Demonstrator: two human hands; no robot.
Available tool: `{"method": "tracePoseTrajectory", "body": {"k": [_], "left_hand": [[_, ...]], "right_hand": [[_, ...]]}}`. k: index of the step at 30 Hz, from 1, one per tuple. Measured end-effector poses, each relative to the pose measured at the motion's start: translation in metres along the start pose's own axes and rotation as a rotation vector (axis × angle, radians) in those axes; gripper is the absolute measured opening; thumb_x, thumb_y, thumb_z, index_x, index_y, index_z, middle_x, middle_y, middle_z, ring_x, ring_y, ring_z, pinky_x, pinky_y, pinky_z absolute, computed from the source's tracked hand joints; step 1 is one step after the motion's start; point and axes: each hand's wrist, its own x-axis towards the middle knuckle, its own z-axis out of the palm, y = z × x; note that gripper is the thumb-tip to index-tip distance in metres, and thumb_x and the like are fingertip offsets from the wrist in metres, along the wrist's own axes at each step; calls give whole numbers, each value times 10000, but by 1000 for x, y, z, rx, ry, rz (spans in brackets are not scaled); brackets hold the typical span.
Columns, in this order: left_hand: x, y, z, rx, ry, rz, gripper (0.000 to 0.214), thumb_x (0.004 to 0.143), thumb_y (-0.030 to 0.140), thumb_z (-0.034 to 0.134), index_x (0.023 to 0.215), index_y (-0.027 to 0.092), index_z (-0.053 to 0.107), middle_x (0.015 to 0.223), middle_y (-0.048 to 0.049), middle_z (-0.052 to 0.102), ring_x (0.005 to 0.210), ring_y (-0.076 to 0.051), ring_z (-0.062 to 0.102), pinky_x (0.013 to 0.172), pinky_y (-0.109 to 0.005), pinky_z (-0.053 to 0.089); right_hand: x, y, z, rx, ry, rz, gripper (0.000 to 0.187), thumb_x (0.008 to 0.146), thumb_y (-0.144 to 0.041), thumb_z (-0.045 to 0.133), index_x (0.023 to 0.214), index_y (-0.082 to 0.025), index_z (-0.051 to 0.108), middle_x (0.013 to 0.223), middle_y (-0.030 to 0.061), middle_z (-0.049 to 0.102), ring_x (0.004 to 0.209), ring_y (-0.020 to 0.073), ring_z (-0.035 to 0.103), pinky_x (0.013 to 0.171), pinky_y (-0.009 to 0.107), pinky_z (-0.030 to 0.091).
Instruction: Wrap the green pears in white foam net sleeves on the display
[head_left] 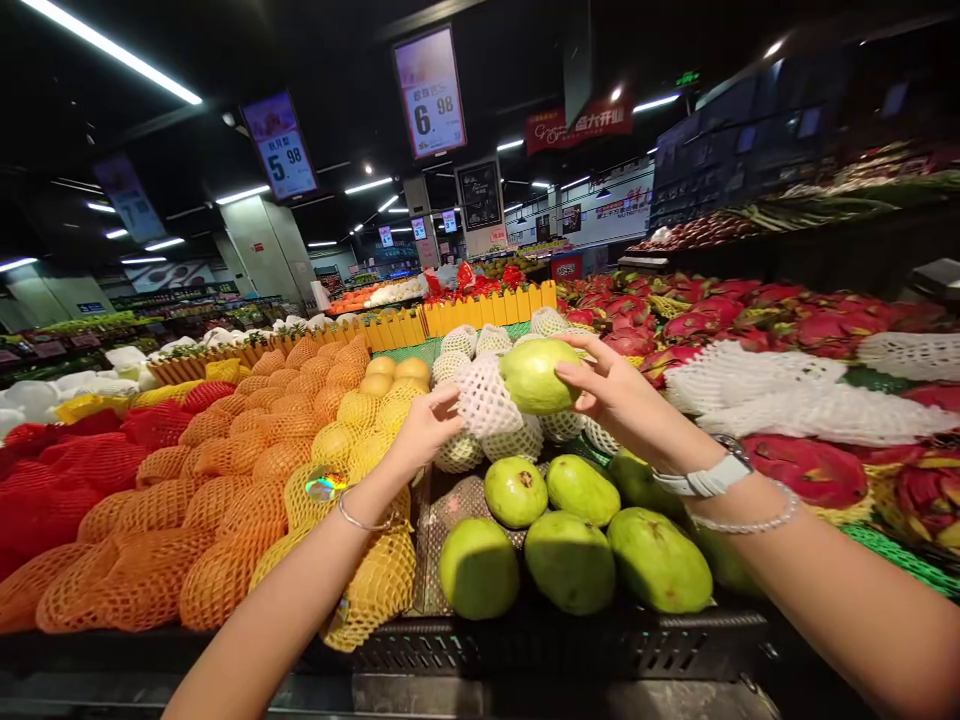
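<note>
My right hand [609, 393] grips a pale green guava [534, 374] held above the fruit display. My left hand [427, 428] pinches the white foam net sleeve [484, 398] that wraps the guava's left end. Below them lie several bare green guavas [570, 558] in a black crate [525, 640]. More guavas in white foam nets [517, 440] are piled just behind. A watch and a bead bracelet sit on my right wrist, a thin bangle on my left.
Orange and yellow netted fruit [225, 500] fills the left bin, red netted fruit [67, 470] beyond it. Dragon fruit [802, 465] and loose white foam nets [795, 400] lie to the right. Yellow picket dividers [480, 310] and hanging price signs [429, 92] stand behind.
</note>
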Motion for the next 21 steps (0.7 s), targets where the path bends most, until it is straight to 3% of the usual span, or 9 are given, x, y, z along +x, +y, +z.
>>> {"method": "tracePoseTrajectory", "body": {"k": [4, 9, 13, 18, 21], "left_hand": [[-1, -4, 4, 33, -17, 35, 481, 629, 388, 845, 1052, 183, 743, 1130, -92, 748, 1078, -283, 678, 958, -440, 542], [-7, -7, 5, 132, 70, 186, 539, 668, 350, 825, 1166, 206, 677, 1354, -117, 609, 1282, -306, 552, 972, -436, 548], [-9, -7, 6, 191, 108, 243, 613, 679, 260, 796, 1255, 246, 588, 1393, -106, 539, 1324, -287, 505, 996, -422, 539], [-7, -2, 11, 240, 111, 276, 568, 686, 185, 756, 1219, 252, 570, 1290, -88, 575, 1225, -250, 563, 956, -391, 553], [-10, 1, 18, 255, 125, 263, 543, 689, 176, 755, 1196, 241, 573, 1260, -87, 579, 1185, -240, 579, 949, -384, 550]], "right_hand": [[1, 6, 4, 76, -41, 27, 498, 676, -465, 805, 1082, -286, 578, 966, -15, 647, 798, 139, 584, 652, 259, 488], [-2, 8, 10, -51, -46, 26, 528, 698, -459, 786, 1134, -257, 566, 989, 12, 614, 772, 132, 549, 569, 224, 419], [-6, 7, 15, -111, -133, -20, 498, 754, -467, 727, 1167, -257, 545, 1049, 32, 606, 818, 154, 554, 613, 255, 446], [-11, 11, 16, -80, -216, 28, 524, 810, -565, 638, 1228, -279, 503, 1247, 63, 579, 1018, 211, 588, 789, 340, 523], [-12, 14, 17, -113, -241, -7, 760, 711, -596, 738, 1325, -278, 421, 1369, 92, 524, 1201, 271, 547, 999, 437, 485]]}}
